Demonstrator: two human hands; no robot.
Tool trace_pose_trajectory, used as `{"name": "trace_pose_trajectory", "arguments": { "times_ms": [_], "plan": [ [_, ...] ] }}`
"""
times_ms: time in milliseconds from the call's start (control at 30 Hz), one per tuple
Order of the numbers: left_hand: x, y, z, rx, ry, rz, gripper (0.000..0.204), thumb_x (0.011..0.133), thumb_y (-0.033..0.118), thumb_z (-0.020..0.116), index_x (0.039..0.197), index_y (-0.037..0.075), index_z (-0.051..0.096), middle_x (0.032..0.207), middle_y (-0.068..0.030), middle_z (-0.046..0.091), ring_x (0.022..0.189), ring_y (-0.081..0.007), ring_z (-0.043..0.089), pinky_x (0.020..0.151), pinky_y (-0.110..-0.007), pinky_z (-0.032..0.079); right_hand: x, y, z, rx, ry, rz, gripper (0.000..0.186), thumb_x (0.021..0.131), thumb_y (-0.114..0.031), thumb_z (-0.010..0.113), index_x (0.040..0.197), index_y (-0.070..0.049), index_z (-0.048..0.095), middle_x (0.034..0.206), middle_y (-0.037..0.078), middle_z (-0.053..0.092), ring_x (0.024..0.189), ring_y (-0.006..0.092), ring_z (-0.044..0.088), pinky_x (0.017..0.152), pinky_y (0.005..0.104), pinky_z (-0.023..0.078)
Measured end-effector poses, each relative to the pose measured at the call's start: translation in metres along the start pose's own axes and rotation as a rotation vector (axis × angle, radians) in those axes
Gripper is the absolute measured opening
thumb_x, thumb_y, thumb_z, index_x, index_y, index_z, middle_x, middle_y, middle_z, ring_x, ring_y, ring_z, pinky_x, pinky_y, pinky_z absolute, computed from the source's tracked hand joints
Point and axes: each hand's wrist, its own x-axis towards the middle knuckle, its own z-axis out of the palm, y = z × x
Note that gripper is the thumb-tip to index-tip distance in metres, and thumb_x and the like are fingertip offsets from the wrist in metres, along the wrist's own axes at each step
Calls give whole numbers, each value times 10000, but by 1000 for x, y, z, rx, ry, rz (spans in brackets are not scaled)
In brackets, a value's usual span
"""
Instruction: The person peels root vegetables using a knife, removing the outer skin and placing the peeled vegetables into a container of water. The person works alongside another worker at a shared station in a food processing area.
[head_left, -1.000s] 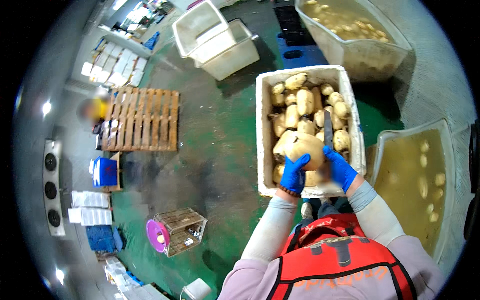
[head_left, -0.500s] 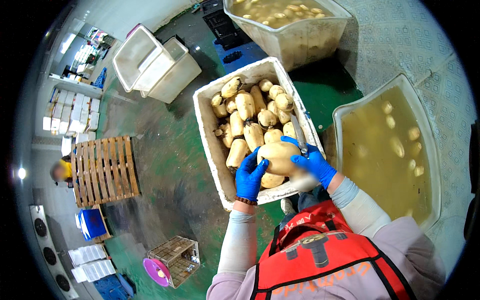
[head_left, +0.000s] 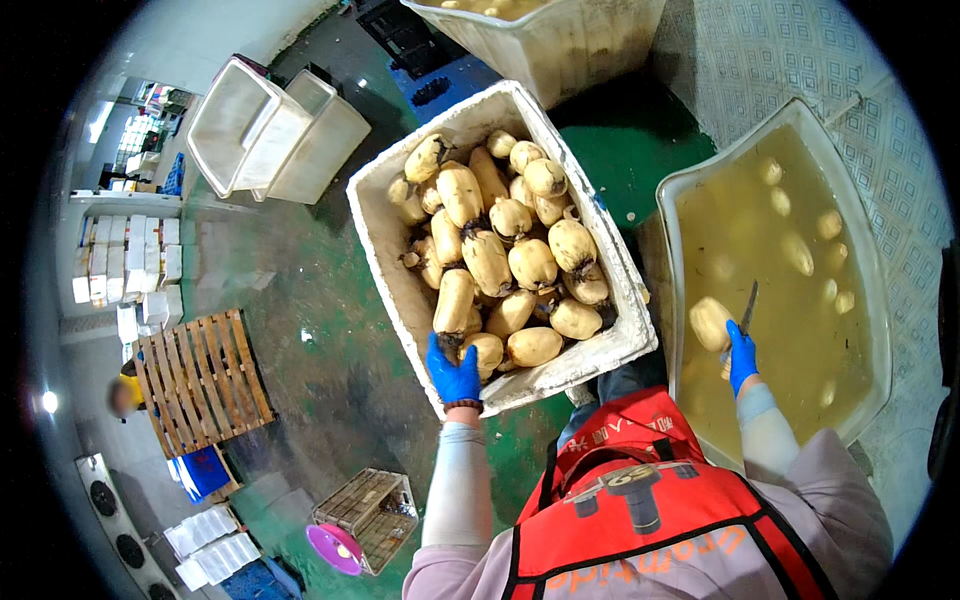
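Many cream lotus root segments (head_left: 487, 262), some with dark ends, fill a white foam box (head_left: 375, 235) in front of me. My left hand (head_left: 456, 380), blue-gloved, is at the box's near left corner, its fingers curled about the dark lower end of a long lotus root (head_left: 455, 302). Over the tub of murky water (head_left: 780, 350) at the right, my right hand (head_left: 742, 358), also gloved in blue, grips a knife (head_left: 749, 306) with its blade pointing away. Against its fingers is a peeled-looking lotus root (head_left: 711, 324); whether it is still held is unclear.
Pale lotus roots (head_left: 797, 254) float in the right tub. Another water tub (head_left: 540, 45) stands beyond the foam box. White bins (head_left: 280, 130), a wooden pallet (head_left: 205, 380), a wire crate (head_left: 372, 515) and a pink basin (head_left: 333, 548) are leftward on the wet green floor. A person (head_left: 126, 392) is behind the pallet.
Both hands held a large lotus root over the box; they have parted. The right hand moved right over the tub with root and knife, the left down to the box's near corner.
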Motion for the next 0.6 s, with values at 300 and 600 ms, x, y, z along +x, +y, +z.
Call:
{"name": "trace_pose_trajectory", "arguments": {
  "times_ms": [300, 600],
  "plan": [
    [89, 48, 31, 805, -369, -142, 1007, 574, 373, 805, 1346, 12, 268, 1286, -220, 432, 1155, -344, 458, 951, -403, 399, 128, 155, -44, -473, 238, 109, 526, 656, -551, 692, 863, -83, 571, 650, 47, 507, 499, 195, 441, 459, 393, 356],
    [120, 22, 33, 839, -541, -171, 760, 593, 300, 762, 1225, 45, 426, 1083, -201, 586, 986, -349, 576, 808, -411, 486, 96, 89, -25, -366, 201, -76, 410, 756, -303, 658, 1073, -65, 554, 734, 41, 553, 535, 134, 463, 437, 289, 387]
  ]
}}
